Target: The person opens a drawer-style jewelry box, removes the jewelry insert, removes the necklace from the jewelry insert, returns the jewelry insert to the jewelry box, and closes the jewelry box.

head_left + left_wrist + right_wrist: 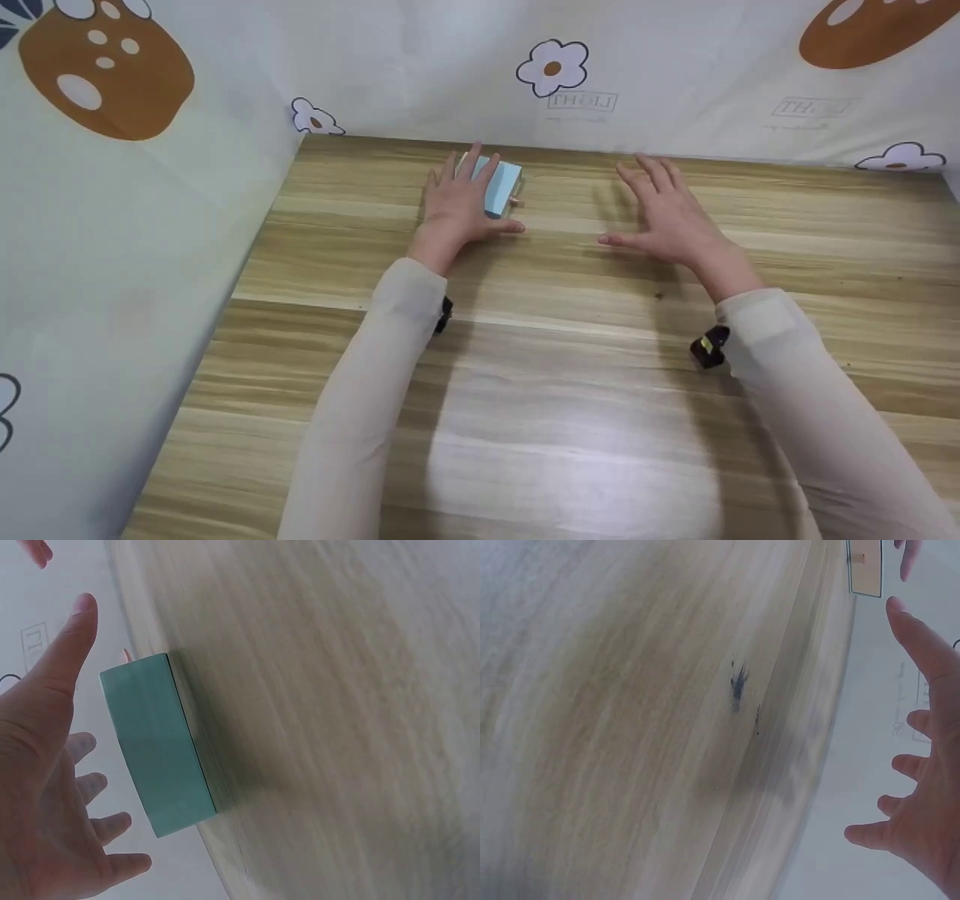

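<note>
A small light-blue box (505, 186) sits near the back edge of the wooden table, partly covered by my left hand (459, 206) in the head view. Fingers spread, that hand hovers over the box's left part. In the left wrist view, the teal long face of the box (157, 746) shows beside the hand, with a pinkish tab (126, 655) sticking out at one end. The right wrist view catches the box's pale orange end (866, 571), framed in teal. My right hand (667, 214) is held over the table to the right, fingers apart, holding nothing.
A white sheet (420, 75) printed with flowers and orange fruit shapes rises behind the table (570, 390) and along its left side. Dark wrist cameras (709, 347) are strapped at both sleeves. A dark mark (739, 688) spots the wood.
</note>
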`<act>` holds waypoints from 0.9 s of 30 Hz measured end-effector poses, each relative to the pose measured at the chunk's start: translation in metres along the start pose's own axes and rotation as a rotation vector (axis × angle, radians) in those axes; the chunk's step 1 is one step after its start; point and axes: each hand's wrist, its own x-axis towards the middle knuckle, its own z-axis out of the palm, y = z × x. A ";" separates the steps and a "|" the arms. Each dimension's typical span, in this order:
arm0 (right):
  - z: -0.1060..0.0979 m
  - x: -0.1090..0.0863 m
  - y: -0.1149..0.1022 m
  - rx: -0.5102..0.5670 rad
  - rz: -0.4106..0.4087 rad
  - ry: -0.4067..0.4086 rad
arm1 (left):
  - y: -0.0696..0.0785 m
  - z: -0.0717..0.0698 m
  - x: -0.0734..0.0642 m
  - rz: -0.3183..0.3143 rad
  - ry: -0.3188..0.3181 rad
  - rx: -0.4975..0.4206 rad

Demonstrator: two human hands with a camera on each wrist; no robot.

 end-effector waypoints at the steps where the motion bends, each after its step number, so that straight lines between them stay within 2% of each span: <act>1: 0.000 0.000 0.000 0.005 -0.002 -0.002 | 0.000 0.000 0.000 0.001 -0.002 0.001; 16: 0.002 0.003 -0.004 0.029 0.008 -0.014 | -0.005 0.002 -0.002 0.051 -0.037 0.023; 27: 0.005 0.002 -0.004 0.051 0.013 -0.029 | -0.002 0.001 -0.002 0.043 -0.046 0.035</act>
